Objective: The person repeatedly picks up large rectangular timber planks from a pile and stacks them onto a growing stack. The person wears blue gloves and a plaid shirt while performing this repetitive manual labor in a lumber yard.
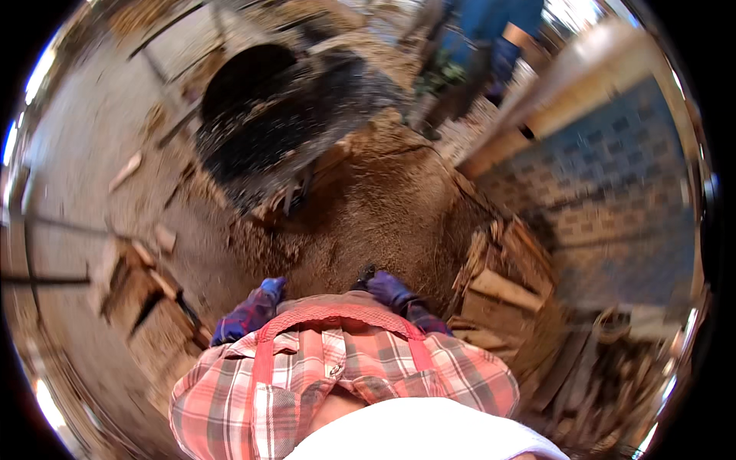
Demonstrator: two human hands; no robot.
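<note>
Your left hand [272, 289] and right hand [389, 288], both blue-purple, set low before your plaid shirt [335, 366], grips impossible to tell; loose brown material [383, 195] just ahead; black tub [257, 149] beyond, ahead-left; split wood [507, 287], right.

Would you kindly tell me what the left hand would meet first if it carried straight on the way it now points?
The left hand would probably meet the brown, crumbly-looking ground ahead first, though blur leaves its height unclear.
</note>
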